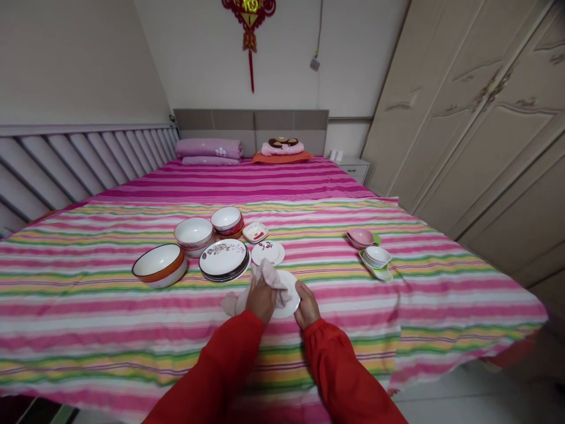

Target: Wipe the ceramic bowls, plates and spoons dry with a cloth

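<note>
My left hand is closed on a pale pinkish cloth and presses it against the face of a small white plate. One end of the cloth trails off to the left. With my right hand I grip that plate by its right rim, fingers beneath it. Just beyond it lie small plates with a red flower print. To their left sits a stack of dark-edged plates with a floral pattern. A squarish white dish rests behind the small plates.
At the left stand a large orange-banded bowl, some white bowls and red-sided bowls. Farther right are a pink bowl and small white bowls on a green dish. Everything rests on a striped sheet over a bed.
</note>
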`<state>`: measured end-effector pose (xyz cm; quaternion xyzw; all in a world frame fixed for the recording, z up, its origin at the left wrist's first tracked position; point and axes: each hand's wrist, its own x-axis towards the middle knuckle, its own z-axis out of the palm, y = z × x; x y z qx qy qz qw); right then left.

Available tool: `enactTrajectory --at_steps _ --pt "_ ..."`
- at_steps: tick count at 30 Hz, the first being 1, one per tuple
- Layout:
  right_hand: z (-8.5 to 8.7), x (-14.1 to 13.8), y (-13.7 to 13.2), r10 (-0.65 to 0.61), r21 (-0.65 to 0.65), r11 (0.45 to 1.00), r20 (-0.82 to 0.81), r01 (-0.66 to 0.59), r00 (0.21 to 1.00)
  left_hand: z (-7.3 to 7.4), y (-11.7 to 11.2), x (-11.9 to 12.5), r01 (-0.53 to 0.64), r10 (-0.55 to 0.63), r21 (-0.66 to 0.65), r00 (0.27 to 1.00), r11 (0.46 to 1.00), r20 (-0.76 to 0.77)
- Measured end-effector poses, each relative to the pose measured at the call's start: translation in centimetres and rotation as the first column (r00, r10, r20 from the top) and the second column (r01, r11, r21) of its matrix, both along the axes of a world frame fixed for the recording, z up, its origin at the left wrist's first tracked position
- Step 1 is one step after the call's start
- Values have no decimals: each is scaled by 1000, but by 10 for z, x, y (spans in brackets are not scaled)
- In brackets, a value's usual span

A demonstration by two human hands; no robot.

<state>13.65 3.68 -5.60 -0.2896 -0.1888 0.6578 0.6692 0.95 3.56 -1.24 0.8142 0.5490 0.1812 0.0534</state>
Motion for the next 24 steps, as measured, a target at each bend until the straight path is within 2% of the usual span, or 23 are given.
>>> enactTrajectory --at_steps 3,7,10,13,16,20,22,24 --pt "1 0 1 20 -1 1000 -25 -20 999 5 4 27 94 -95 -47 995 994 -12" --pt "-1 3 2 32 -3 999 -48 -32 998 -5 -3 47 133 -135 -33 988 991 -76" --pt "-3 7 1 5 -27 1000 11 -5 1000 -16 -14 40 168 -168 -15 979 986 -117" --pt "-3 9 0 -37 -37 998 137 43 990 -27 -30 23 278 -276 -12 944 960 -179" --pt "0 6 -1 -47 -11 999 120 49 992 -43 -44 6 364 -351 3 901 932 -256" --pt "2 1 -3 -6 4 1000 2 6 1000 -69 -53 -14 302 -273 56 915 952 -296" --pt "2 0 -4 -6 12 1000 -10 6 1000 -79 -53 -24 205 -172 90 944 975 -281" --pt "1 0 -3 -15 11 1000 -6 15 1000 -83 -50 -32 91 -59 121 969 988 -241"
